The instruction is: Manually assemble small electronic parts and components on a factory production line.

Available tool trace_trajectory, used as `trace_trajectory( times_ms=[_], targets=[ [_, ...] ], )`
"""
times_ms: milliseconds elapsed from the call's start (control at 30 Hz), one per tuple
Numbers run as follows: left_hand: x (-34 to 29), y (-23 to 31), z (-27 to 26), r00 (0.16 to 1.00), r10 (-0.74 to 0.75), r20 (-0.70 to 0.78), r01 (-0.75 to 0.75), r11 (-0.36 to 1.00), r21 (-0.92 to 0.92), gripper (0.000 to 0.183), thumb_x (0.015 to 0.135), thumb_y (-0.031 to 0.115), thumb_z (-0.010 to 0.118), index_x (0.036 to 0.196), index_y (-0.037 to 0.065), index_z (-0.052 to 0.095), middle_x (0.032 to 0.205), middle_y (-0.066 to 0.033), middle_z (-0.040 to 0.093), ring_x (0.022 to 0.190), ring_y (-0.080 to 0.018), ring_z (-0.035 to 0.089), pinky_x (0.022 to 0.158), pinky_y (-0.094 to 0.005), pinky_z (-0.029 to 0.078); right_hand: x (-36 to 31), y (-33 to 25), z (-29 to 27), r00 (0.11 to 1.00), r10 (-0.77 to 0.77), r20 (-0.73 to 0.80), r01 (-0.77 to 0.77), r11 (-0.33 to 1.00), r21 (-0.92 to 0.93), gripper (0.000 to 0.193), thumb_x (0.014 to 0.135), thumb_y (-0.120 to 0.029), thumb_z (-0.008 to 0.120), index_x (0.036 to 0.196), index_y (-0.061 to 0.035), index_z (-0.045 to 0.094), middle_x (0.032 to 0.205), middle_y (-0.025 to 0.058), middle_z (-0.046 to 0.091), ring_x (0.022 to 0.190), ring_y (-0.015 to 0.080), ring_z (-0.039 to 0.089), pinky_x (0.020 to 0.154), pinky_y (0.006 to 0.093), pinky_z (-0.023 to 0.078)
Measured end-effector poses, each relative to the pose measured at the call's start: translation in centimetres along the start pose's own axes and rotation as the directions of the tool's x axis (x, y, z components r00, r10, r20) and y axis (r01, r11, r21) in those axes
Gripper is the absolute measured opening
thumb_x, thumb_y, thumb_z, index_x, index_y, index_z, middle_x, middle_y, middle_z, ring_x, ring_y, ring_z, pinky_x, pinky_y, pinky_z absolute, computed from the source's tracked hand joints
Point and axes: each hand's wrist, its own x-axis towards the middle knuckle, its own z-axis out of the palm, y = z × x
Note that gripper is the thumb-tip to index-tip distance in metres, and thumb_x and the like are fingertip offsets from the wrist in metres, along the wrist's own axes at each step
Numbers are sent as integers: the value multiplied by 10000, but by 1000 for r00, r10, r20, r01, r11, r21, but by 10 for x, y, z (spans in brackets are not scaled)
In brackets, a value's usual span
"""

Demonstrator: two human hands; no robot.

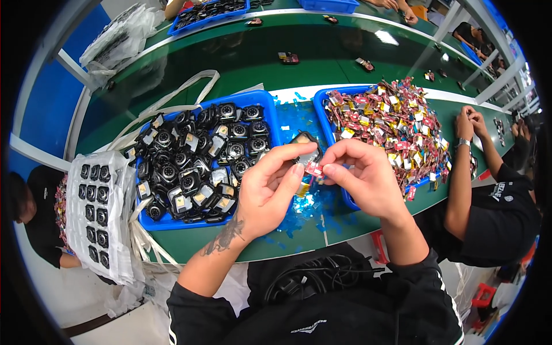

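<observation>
My left hand [267,187] is closed on a black smartwatch case [306,140], holding it tilted above the gap between two blue bins. Beside my left thumb tip, a small red circuit board [313,168] with a yellow part below it sticks out of the case. My right hand [365,175] pinches at that board between thumb and forefinger. Whether the board is still joined to the case is hidden by my fingers. To the left, the blue bin [272,123] is heaped with black watch cases [188,181]; to the right, another blue bin [319,109] overflows with red circuit boards [391,123].
Bits of blue film [302,215] litter the green table [230,244] between the bins. A white tray of watch cases [118,218] stands at the left. Beyond, a green conveyor belt [241,52] carries scattered boards. A co-worker's arms [463,167] are at the right; other people sit around.
</observation>
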Motion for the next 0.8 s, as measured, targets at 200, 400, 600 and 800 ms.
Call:
trace_trajectory(
  times_ms=[200, 400, 600, 800],
  targets=[
    [4, -1, -5, 975, 214, 59, -216, 853, 474, 247, 797, 11, 715, 1042, 33, 691, 895, -147, 696, 740, -225, 663, 758, -289, 527, -2, -4, 0, 999, -36, -36, 36, 999, 12, 94, 900, -58, 645, 940, 24, 621, 886, 52, 636, 832, 88, 610, 686, 236, 544],
    [2, 7, -6, 992, 109, 59, -124, 836, 535, 176, 798, -32, 719, 973, -19, 714, 917, -124, 698, 830, -141, 677, 735, -229, 533, -6, -2, 3, 988, -114, -100, 111, 993, -40, 83, 911, -56, 625, 932, 20, 597, 882, 50, 601, 803, 87, 592, 656, 236, 530],
    [1, -5, -2, 991, -131, 20, 131, 991, 36, 134, 847, 9, 698, 976, -30, 693, 902, -82, 695, 820, -109, 665, 752, -240, 552, -12, 1, 4, 992, -102, -72, 106, 993, 57, 111, 882, -16, 651, 968, 17, 588, 899, 53, 599, 799, 83, 591, 658, 236, 525],
    [3, -4, -1, 973, -210, 94, 216, 975, -60, 215, 890, -1, 650, 1099, -47, 641, 1050, -115, 673, 947, -141, 663, 880, -273, 541, -11, 4, 13, 954, -260, -149, 220, 945, -240, 238, 814, 29, 713, 1009, -3, 580, 858, 22, 620, 742, 65, 593, 629, 207, 492]
  ],
)
